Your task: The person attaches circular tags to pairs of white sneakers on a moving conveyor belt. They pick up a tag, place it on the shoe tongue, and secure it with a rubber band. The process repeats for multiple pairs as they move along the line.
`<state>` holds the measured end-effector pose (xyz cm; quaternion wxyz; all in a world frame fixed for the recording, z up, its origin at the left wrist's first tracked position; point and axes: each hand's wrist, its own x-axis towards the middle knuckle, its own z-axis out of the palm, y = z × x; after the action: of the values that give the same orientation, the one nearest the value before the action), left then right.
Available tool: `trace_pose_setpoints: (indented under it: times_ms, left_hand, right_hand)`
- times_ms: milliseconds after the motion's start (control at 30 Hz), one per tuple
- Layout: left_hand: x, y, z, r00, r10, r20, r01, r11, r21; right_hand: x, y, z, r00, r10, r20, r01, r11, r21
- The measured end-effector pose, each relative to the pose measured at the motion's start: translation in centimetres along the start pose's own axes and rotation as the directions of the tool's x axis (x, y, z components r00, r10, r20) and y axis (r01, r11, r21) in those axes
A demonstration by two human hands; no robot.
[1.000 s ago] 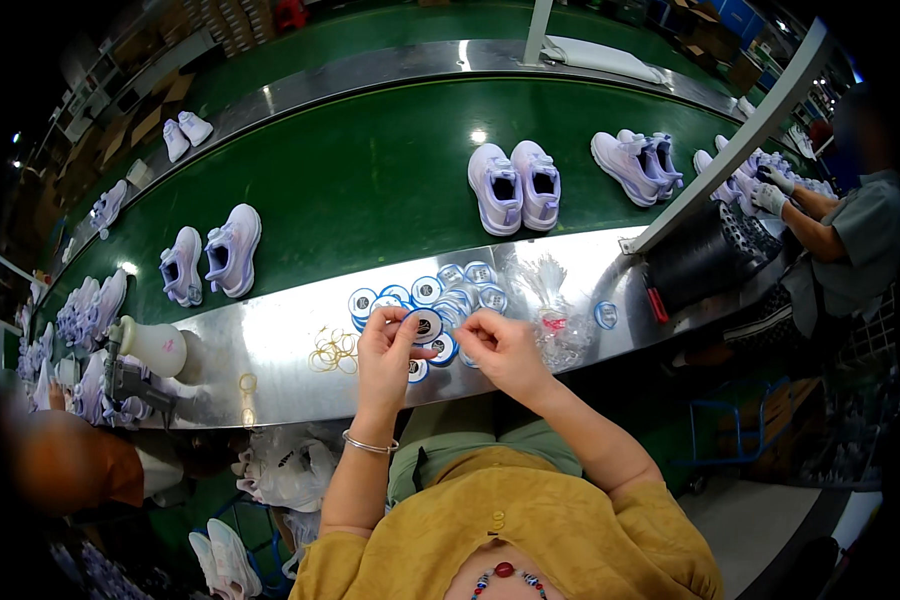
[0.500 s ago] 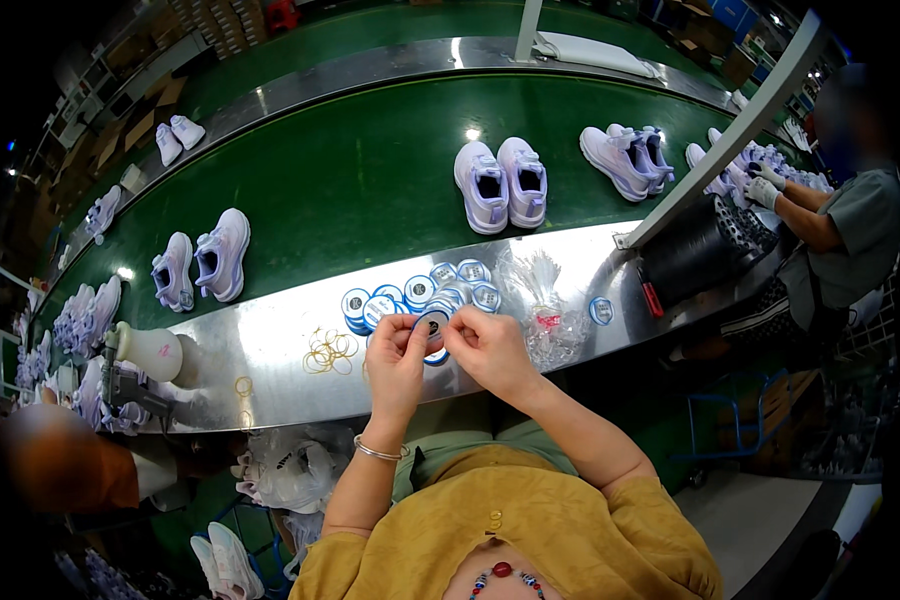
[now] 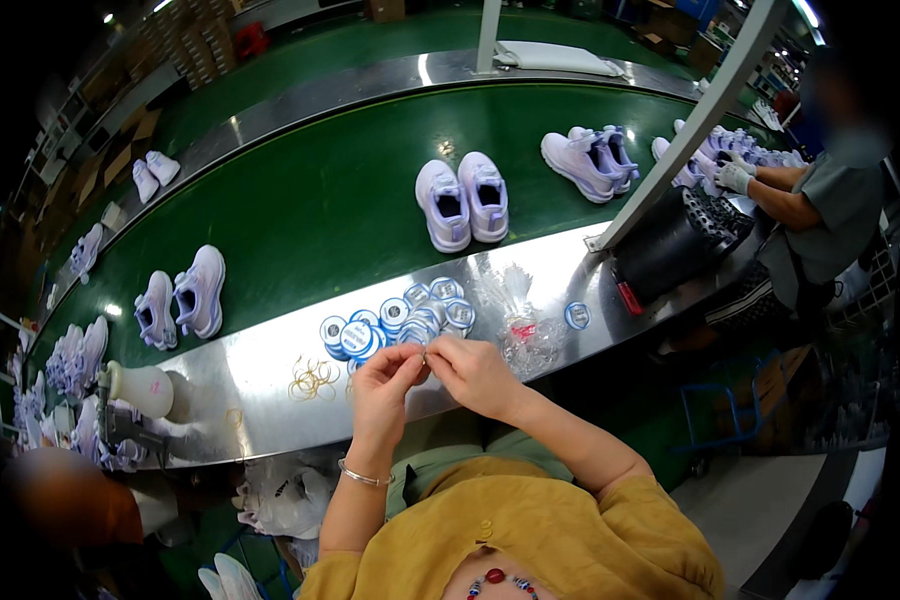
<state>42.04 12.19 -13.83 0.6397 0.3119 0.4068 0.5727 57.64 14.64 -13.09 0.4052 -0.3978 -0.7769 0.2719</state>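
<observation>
My left hand [image 3: 387, 387] and my right hand [image 3: 475, 375] meet over the near edge of the metal tabletop. Thumbs and fingers of both are pinched together, fingertips almost touching. Whatever sits between them is too small or hidden to make out. Just beyond my fingers lies a spread of round blue-and-white tags [image 3: 393, 311], some stacked and overlapping. To their right rests a bundle of clear plastic fasteners [image 3: 520, 320] in a crinkled bag with a red mark. A single round tag [image 3: 576, 316] lies farther right. Thin yellow rubber bands [image 3: 313, 379] are scattered left of the tags.
Pairs of pale lilac sneakers [image 3: 463, 203] stand on the green conveyor belt [image 3: 320, 170] beyond the tabletop. A white post [image 3: 690, 125] rises at the right, beside a black bin [image 3: 682, 245]. A gloved co-worker [image 3: 820, 200] handles shoes there. A white spool-like part [image 3: 142, 388] sits at left.
The round tag that showed between my fingers is no longer visible there. My fingertips have come closer together. The view has shifted, so the belt and shoes appear farther left.
</observation>
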Motion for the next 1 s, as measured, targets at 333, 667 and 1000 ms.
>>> trace_pose_setpoints:
  times_ms: [333,667,1000]
  left_hand:
    - [1.1,0.4,0.9,0.99,-0.022,0.14,-0.012,0.972,0.236]
    - [3.3,1.2,1.6,0.972,-0.081,0.221,-0.021,0.905,0.426]
    - [6.1,2.6,2.7,0.974,-0.04,0.221,-0.1,0.805,0.584]
  right_hand:
    - [-0.6,1.5,-1.5,0.999,0.005,0.052,-0.01,0.996,0.092]
    - [1.2,2.6,-3.9,0.979,-0.118,0.163,0.122,0.992,-0.015]
    - [3.5,3.7,-4.3,0.969,0.113,0.22,-0.152,0.974,0.167]
